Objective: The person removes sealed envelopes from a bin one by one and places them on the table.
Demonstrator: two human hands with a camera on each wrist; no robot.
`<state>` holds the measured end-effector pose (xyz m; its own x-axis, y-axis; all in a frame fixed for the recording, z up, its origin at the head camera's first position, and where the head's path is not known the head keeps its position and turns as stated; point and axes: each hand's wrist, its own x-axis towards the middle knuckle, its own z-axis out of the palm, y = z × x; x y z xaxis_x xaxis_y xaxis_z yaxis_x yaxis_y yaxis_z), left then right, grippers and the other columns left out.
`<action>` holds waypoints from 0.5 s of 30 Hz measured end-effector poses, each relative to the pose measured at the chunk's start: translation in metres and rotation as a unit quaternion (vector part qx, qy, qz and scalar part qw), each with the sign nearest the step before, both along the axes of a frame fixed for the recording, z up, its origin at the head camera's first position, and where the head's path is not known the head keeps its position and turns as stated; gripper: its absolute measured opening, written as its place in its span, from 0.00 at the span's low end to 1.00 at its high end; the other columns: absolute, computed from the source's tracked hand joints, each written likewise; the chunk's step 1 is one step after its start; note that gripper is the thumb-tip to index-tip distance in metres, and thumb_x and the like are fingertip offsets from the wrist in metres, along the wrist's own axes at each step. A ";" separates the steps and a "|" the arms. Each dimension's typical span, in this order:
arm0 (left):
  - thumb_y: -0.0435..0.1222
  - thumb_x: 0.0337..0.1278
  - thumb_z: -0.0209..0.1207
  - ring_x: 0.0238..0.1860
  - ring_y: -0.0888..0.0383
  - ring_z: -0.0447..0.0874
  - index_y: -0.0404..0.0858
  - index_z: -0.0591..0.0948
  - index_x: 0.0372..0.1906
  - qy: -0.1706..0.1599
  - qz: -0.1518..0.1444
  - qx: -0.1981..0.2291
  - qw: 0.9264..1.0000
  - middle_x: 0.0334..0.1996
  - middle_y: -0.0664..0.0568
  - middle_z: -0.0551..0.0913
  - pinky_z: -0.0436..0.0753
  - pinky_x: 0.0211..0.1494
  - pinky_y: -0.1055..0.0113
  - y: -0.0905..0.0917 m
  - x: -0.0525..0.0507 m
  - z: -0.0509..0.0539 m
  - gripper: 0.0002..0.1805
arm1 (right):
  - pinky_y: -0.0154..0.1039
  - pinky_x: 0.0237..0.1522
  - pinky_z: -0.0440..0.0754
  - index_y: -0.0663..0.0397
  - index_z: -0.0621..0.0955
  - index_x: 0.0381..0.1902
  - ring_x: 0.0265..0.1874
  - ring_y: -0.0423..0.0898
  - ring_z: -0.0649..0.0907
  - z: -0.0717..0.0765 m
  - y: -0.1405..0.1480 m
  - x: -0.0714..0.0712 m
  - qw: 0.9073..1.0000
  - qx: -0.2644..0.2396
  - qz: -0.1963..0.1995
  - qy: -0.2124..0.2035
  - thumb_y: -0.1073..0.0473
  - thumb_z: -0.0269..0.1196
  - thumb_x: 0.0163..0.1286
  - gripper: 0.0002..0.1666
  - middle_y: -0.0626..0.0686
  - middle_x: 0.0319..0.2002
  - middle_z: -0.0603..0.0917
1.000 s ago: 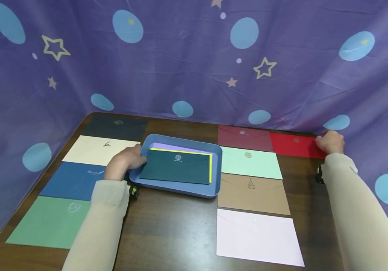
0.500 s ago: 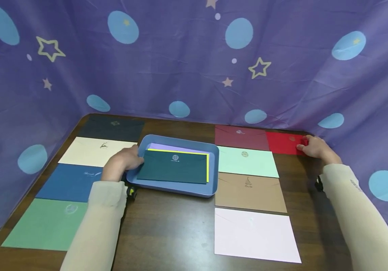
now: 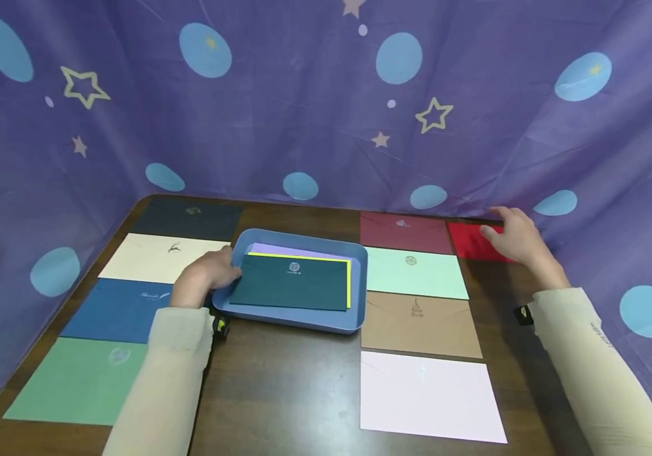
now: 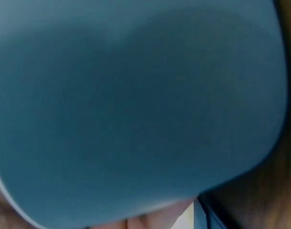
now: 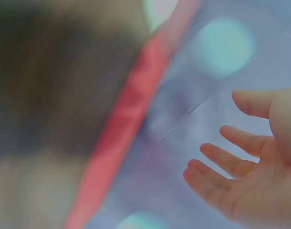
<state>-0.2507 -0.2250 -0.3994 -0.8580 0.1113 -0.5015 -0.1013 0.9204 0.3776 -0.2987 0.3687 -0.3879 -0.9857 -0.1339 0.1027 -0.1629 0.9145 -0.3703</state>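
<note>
My left hand [image 3: 207, 273] grips the left rim of a blue tray [image 3: 359, 285], thumb over the edge. In the left wrist view the blue tray [image 4: 145, 119] fills most of the picture, and only bits of fingers show below it. Inside the tray lie a dark green envelope [image 3: 288, 285] on top, a yellow one [image 3: 349, 285] under it and a lilac one [image 3: 280, 249] behind. My right hand [image 3: 520, 238] hovers over a red envelope [image 3: 468, 240] at the far right, fingers spread and holding nothing. The right wrist view shows its palm and straight fingers apart from the red envelope [image 5: 121, 124].
Left of the tray lie a black envelope [image 3: 186, 218], a cream one [image 3: 149, 256], a blue one [image 3: 109, 310] and a green one [image 3: 69, 380]. On the right are maroon [image 3: 402, 232], mint [image 3: 417, 272], tan [image 3: 420, 326] and pale pink [image 3: 431, 399] envelopes. A purple curtain [image 3: 303, 114] borders the table.
My right hand has moved left from the red envelope's right end, then lifted off it with its fingers opening out. The left hand still holds the tray in place.
</note>
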 end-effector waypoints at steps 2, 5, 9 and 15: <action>0.37 0.80 0.48 0.56 0.37 0.76 0.16 0.53 0.76 0.002 -0.002 0.002 1.000 0.66 0.22 0.71 0.78 0.62 0.40 0.000 0.000 0.001 0.35 | 0.71 0.70 0.62 0.72 0.70 0.73 0.71 0.73 0.67 0.016 -0.030 0.011 0.999 -0.027 0.025 0.022 0.56 0.61 0.79 0.34 0.74 0.69 0.72; 0.37 0.80 0.48 0.56 0.37 0.76 0.16 0.53 0.76 0.001 -0.003 0.002 1.000 0.66 0.22 0.71 0.78 0.62 0.41 0.000 0.000 0.001 0.35 | 0.66 0.66 0.69 0.67 0.75 0.72 0.67 0.68 0.74 0.031 -0.075 0.026 0.995 -0.052 0.069 0.049 0.58 0.64 0.78 0.30 0.69 0.67 0.77; 0.38 0.80 0.48 0.55 0.38 0.77 0.16 0.53 0.76 -0.001 -0.002 -0.001 1.000 0.64 0.23 0.72 0.79 0.59 0.43 -0.002 -0.001 -0.001 0.36 | 0.60 0.60 0.77 0.61 0.80 0.68 0.59 0.60 0.81 0.034 -0.130 0.040 0.986 -0.073 0.137 0.065 0.59 0.66 0.77 0.26 0.61 0.63 0.82; 0.37 0.79 0.48 0.51 0.39 0.78 0.14 0.55 0.74 0.011 -0.016 -0.003 1.000 0.58 0.25 0.75 0.80 0.53 0.46 -0.002 -0.002 -0.001 0.35 | 0.57 0.65 0.78 0.60 0.82 0.66 0.61 0.57 0.83 0.022 -0.198 0.052 0.970 -0.061 0.229 0.048 0.58 0.69 0.74 0.25 0.59 0.62 0.84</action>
